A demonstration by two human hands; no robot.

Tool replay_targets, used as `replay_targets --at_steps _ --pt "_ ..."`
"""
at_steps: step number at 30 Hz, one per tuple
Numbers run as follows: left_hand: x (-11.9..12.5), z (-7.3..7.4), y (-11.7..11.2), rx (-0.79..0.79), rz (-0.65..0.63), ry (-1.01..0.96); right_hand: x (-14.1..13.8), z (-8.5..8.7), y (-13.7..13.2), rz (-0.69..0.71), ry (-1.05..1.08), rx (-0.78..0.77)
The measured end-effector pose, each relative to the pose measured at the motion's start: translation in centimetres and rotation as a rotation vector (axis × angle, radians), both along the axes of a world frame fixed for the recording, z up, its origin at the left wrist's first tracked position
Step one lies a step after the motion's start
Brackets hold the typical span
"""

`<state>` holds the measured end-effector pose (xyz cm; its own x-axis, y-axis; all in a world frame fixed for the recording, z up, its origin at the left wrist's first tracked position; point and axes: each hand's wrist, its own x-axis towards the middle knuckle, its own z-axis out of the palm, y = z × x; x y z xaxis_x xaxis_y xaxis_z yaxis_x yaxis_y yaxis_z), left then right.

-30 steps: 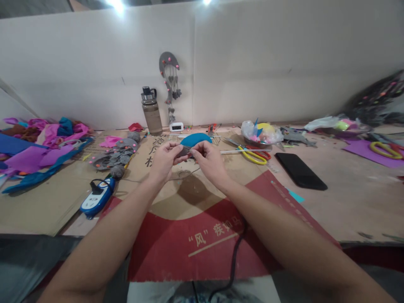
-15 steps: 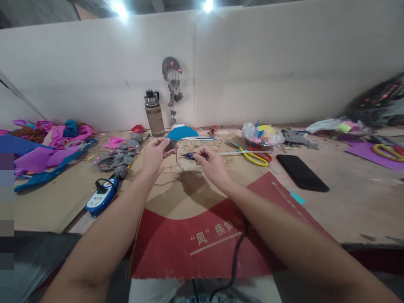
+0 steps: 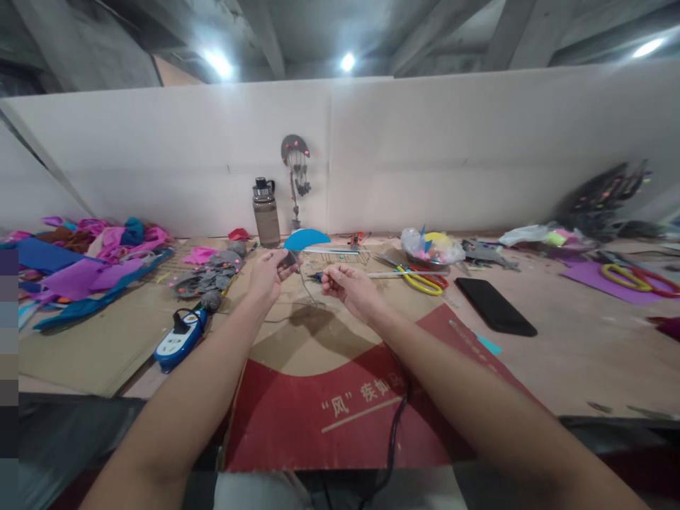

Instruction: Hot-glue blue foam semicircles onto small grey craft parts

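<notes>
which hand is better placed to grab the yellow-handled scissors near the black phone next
Right, probably. The right hand is nearer those yellow-handled metal scissors, while the left hand, farther, pinches a small dark grey piece. Whether the right hand holds anything is unclear.

A craft workshop: coloured felt scraps [image 3: 90, 280] heaped at nine o'clock on the tabletop [image 3: 563, 361], yellow-handled scissors [image 3: 419, 285] at three, a grey moon-shaped mobile [image 3: 291, 149] hung at eleven, bare concrete beams [image 3: 446, 32] at one
</notes>
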<state>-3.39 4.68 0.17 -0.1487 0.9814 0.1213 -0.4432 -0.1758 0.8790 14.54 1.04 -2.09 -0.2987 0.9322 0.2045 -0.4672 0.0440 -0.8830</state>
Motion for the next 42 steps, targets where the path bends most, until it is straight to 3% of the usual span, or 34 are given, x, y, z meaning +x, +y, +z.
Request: replay_targets --at_steps 5,12,23,31,42 --pt "0.0 0.0 -0.1 0.016 -0.012 -0.020 -0.2 0.8 -0.7 0.033 -0.013 0.024" --pt "0.0 -0.1 0.1 0.017 -0.015 -0.012 -0.3 1.1 -1.0 -0.065 -0.017 0.042" --pt "-0.3 0.0 0.4 -0.004 -0.026 -0.042 -0.5 1.2 -1.4 -0.023 0.002 0.050" --pt "-0.4 0.5 0.5 -0.039 -0.004 -0.053 -0.7 1.7 -2.2 0.169 -0.066 0.120" --pt "0.0 0.1 0.4 -0.031 -0.026 -0.020 -0.4 1.8 -2.4 0.203 0.043 0.101"
